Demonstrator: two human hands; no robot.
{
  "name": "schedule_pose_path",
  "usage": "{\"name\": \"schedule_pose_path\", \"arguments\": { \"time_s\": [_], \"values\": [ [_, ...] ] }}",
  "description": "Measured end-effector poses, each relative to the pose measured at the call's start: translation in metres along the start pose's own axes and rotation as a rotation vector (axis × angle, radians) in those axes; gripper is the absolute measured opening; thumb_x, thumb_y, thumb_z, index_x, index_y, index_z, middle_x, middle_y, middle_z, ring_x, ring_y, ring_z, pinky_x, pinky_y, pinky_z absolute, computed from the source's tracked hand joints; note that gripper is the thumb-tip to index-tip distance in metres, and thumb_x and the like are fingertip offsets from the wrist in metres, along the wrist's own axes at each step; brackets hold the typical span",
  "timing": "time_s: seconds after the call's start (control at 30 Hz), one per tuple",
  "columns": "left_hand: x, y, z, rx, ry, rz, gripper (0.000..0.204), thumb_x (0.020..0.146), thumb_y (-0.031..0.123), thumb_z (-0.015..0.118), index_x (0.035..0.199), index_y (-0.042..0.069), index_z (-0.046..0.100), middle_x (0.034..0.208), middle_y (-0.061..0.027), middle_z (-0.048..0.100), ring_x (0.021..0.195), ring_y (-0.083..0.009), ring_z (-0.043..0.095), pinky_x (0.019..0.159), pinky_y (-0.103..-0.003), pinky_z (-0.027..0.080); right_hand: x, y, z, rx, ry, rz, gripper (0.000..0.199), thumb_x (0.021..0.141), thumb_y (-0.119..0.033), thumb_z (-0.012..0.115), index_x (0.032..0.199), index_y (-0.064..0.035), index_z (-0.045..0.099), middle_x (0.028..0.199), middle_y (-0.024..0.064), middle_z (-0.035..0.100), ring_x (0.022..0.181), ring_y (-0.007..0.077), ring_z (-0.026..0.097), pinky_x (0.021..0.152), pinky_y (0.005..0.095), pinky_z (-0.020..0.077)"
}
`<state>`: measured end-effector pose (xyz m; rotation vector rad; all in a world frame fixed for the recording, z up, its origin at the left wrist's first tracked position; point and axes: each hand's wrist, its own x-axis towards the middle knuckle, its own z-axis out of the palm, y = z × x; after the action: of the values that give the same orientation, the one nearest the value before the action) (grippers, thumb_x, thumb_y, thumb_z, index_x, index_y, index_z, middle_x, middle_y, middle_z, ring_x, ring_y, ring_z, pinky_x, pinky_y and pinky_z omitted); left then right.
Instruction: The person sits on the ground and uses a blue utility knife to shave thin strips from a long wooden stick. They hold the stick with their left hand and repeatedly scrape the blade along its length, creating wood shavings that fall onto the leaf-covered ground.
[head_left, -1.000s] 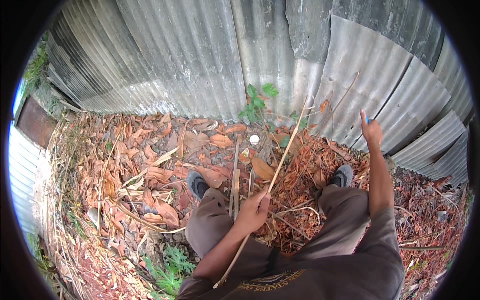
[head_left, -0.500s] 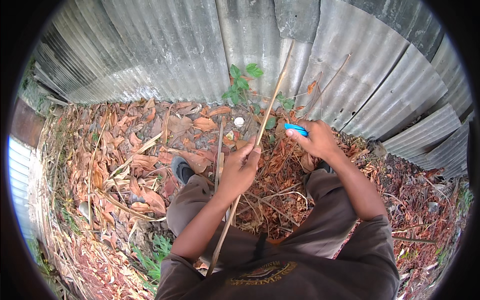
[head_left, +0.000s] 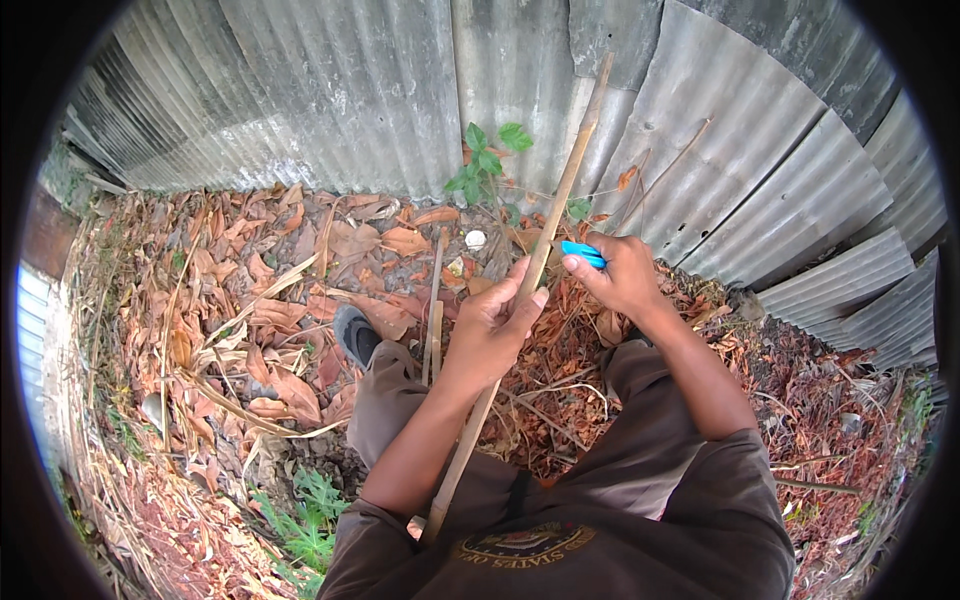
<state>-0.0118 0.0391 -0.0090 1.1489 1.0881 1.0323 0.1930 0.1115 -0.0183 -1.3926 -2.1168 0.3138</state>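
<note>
Head view: my left hand (head_left: pixel 492 325) is wrapped around a long, thin bamboo stick (head_left: pixel 520 300), fingers closed on its middle, thumb along the shaft. The stick is pale tan, straight and dry; it runs from beside my left hip up and away to the wall. My right hand (head_left: pixel 622 275) is closed on a small blue-handled tool (head_left: pixel 583 253), its tip just beside the stick above my left hand; whether it touches the stick I can't tell. The wall is grey corrugated metal sheet (head_left: pixel 340 90), ribbed and weathered. The ground is brown dry leaves (head_left: pixel 250 300), curled and brittle, with a small green plant (head_left: pixel 487 160) at the wall's foot. Compared with half a second ago, the hands sit closer together and the stick stands a bit steeper; a second ago the right hand was raised well apart to the right.
</note>
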Motion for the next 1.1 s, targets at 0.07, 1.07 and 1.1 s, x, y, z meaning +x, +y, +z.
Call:
{"name": "schedule_pose_path", "arguments": {
  "time_s": [0.07, 1.07, 1.1],
  "values": [
    [-0.002, 0.006, 0.002, 0.006, 0.005, 0.011, 0.050, 0.093, 0.013, 0.061, 0.137, -0.005, 0.044, 0.083, 0.0036, 0.058, 0.066, -0.0001, 0.045, 0.056, -0.017, 0.037, 0.002, 0.004, 0.004, 0.015, 0.001, -0.018, 0.060, 0.082, -0.060, 0.059, 0.065, -0.0028, 0.058, 0.049, 0.0146, 0.048, 0.048, 0.0357, 0.053, 0.050, 0.0442, 0.0423],
    [-0.037, -0.013, -0.011, 0.265, -0.028, 0.151, 0.047, 0.096, 0.014, 0.056, 0.137, -0.005, 0.044, 0.105, -0.0099, 0.065, 0.095, -0.0086, 0.055, 0.086, -0.024, 0.044, 0.029, 0.029, 0.017, -0.259, 0.119, 0.012, 0.064, 0.080, -0.069, 0.055, 0.071, -0.0068, 0.069, 0.052, 0.0157, 0.057, 0.052, 0.0363, 0.060, 0.052, 0.0454, 0.0481],
    [-0.040, -0.014, -0.011, 0.263, -0.037, 0.152, 0.047, 0.096, 0.014, 0.056, 0.136, -0.006, 0.043, 0.109, -0.0120, 0.065, 0.100, -0.0099, 0.056, 0.090, -0.025, 0.043, 0.040, 0.043, 0.012, -0.270, 0.149, 0.095, 0.064, 0.080, -0.068, 0.055, 0.071, -0.0069, 0.069, 0.051, 0.0152, 0.057, 0.051, 0.0362, 0.060, 0.052, 0.0453, 0.0481]
  ]
}}
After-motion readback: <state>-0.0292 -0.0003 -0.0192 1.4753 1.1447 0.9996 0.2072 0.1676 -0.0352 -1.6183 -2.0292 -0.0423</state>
